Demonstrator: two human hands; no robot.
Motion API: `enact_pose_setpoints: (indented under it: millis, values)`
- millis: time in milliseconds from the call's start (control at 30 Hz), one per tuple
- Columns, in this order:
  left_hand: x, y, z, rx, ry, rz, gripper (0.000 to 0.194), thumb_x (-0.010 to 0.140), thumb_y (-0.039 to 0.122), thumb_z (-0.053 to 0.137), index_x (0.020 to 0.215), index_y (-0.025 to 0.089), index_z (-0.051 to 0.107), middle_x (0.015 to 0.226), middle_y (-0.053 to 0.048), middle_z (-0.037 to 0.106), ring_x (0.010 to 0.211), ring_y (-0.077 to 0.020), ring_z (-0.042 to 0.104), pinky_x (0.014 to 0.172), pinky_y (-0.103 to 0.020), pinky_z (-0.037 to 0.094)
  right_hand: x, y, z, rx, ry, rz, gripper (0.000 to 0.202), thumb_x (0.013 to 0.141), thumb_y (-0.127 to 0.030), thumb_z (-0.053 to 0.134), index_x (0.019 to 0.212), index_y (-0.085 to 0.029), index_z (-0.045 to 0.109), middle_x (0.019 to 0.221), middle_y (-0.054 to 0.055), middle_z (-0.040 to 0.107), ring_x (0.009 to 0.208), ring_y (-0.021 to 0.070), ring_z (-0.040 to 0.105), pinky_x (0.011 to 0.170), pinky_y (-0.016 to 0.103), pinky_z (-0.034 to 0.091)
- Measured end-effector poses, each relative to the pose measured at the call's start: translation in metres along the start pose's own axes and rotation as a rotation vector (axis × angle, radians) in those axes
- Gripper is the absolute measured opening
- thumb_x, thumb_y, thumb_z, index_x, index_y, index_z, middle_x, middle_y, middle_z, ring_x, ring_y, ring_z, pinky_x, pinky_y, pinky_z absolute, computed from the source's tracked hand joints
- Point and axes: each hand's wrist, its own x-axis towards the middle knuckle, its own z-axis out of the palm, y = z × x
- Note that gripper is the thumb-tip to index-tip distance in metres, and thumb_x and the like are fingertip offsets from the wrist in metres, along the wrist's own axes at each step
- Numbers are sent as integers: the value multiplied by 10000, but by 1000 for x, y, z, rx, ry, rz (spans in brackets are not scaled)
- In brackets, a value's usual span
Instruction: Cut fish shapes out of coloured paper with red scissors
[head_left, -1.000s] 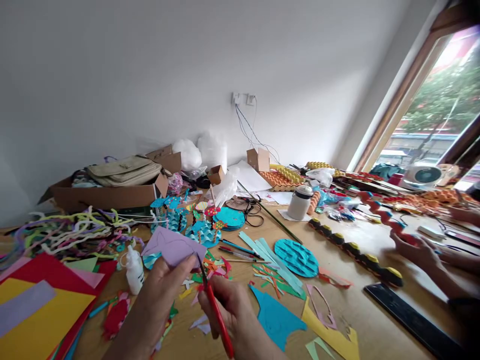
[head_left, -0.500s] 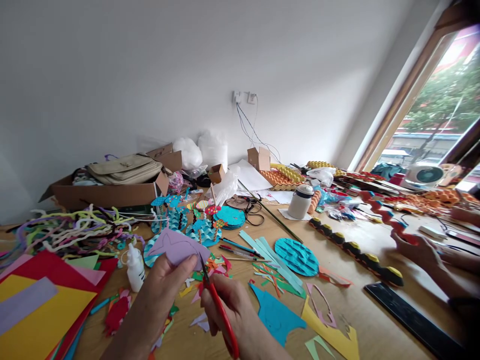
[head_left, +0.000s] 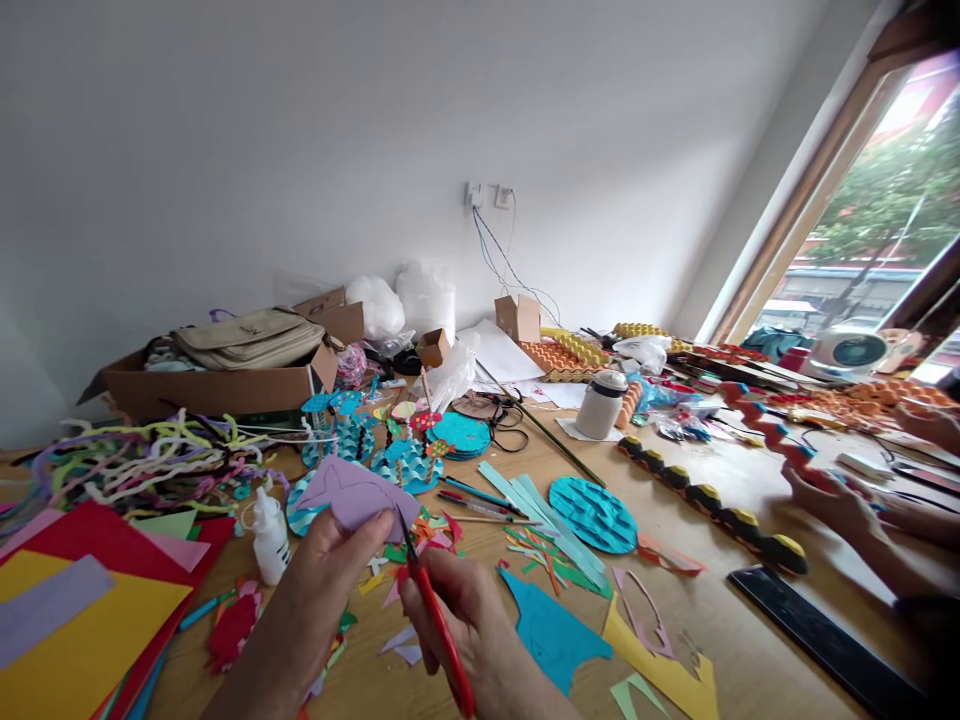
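The left hand (head_left: 322, 570) pinches a sheet of purple paper (head_left: 356, 492) between thumb and fingers, holding it up above the table (head_left: 375, 690), with drawn lines showing on it. The right hand (head_left: 465, 620) is closed around the red handles of 1 pair of scissors (head_left: 439, 625), whose blades meet the right edge of the paper, near the left thumb.

To the left of the hands stands 1 white glue bottle (head_left: 270, 540), and further left lie red and yellow sheets (head_left: 97, 610) with a purple strip across the yellow. Behind the paper sit blue paper models (head_left: 405, 465). To the right are pens (head_left: 480, 500), pale blue strips (head_left: 547, 530), 1 round blue piece (head_left: 592, 514) and, nearer, 1 blue scrap (head_left: 555, 630) beside a yellow scrap (head_left: 660, 660). A row of black and yellow cups (head_left: 705, 497) runs beyond them, and at the far right another person's hand (head_left: 832, 500) holds a red and blue strip (head_left: 772, 430)
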Motion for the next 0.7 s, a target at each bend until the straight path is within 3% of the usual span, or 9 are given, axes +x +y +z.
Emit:
enact_pose_setpoints:
  millis: [467, 700]
  values:
    - [2, -4, -5, 3, -19, -1, 109, 640, 326, 653, 689, 228, 654, 680, 32, 678, 743, -188, 591, 710, -251, 455, -3, -3, -4, -123, -5, 22, 377, 805, -485, 464, 606, -165, 454, 501, -54, 317, 465, 58, 288, 413, 176, 206]
    - [5, -6, -6, -45, 13, -31, 101, 624, 324, 684, 630, 241, 627, 608, 52, 643, 663, -166, 555, 648, -227, 449, -4, -8, -3, -100, -12, 9, 352, 809, -450, 463, 598, -170, 431, 505, -56, 308, 447, 54, 298, 389, 166, 208]
